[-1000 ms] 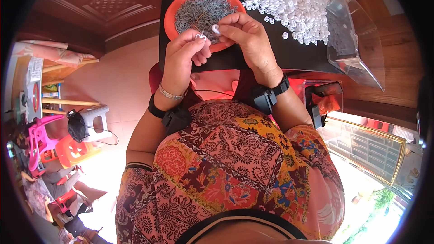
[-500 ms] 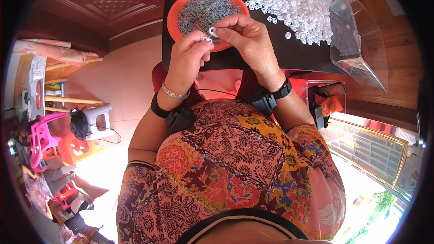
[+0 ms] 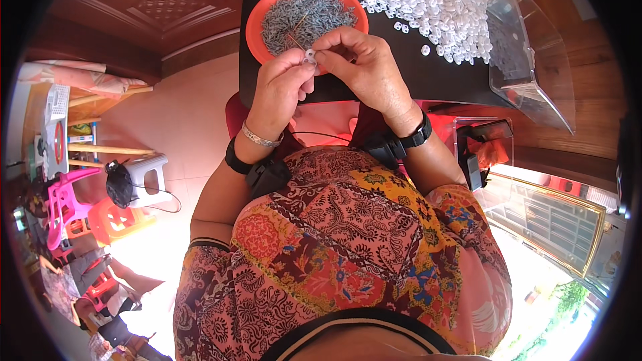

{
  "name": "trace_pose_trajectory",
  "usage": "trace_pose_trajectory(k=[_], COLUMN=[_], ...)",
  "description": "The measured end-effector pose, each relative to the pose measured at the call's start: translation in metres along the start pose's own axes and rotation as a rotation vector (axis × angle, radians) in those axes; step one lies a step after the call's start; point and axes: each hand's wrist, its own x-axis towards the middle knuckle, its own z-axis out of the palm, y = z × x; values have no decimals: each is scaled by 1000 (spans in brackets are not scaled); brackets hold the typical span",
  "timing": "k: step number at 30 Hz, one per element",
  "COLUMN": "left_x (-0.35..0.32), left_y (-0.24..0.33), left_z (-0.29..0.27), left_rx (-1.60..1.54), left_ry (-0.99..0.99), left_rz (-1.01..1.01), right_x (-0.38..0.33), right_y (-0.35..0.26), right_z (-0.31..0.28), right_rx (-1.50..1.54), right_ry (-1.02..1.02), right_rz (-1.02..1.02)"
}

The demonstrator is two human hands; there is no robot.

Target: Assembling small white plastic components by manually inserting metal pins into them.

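Note:
Above the near edge of an orange-red bowl (image 3: 362, 16), my two hands meet at small white plastic pieces with holes (image 3: 309, 56). My left hand (image 3: 282, 83) pinches one between thumb and forefinger. From the other side, my right hand (image 3: 368, 70) pinches at the same spot, its thumb and forefinger nearly touching the left fingertips. Where one piece ends and the other begins is hard to make out. Many small grey, screw-like pieces (image 3: 321, 10) fill the bowl. A thin golden-brown stick or wire (image 3: 294, 41) shows just beyond the fingertips, over the grey pieces.
A large heap of white plastic pieces (image 3: 435, 0) covers the black table (image 3: 414, 77) at the far right. Beside it stands a clear plastic bin (image 3: 528, 60). Stools, one pink (image 3: 67, 204) and one grey (image 3: 152, 177), stand at the left.
My right hand has moved slightly left and down, bringing its white piece against the one in my left hand. The left hand has barely moved.

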Motion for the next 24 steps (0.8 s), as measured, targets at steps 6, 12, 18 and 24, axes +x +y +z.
trace_pose_trajectory(k=[6, 12, 18, 24], left_x=[0, 0, 2, 2], left_y=[2, 0, -6, -5], left_z=[2, 8, 8, 9], left_rx=[-108, -200, -265, -174], left_ry=[32, 38, 67, 120], left_rz=[-64, -30, 49, 95], right_x=[-3, -5, -6, -8], right_y=[-5, -2, -10, -11], right_z=[0, 4, 2, 6], right_rx=[-204, -419, -355, -366], right_ry=[-88, 22, -30, 12], right_rz=[-186, -327, -306, -376])
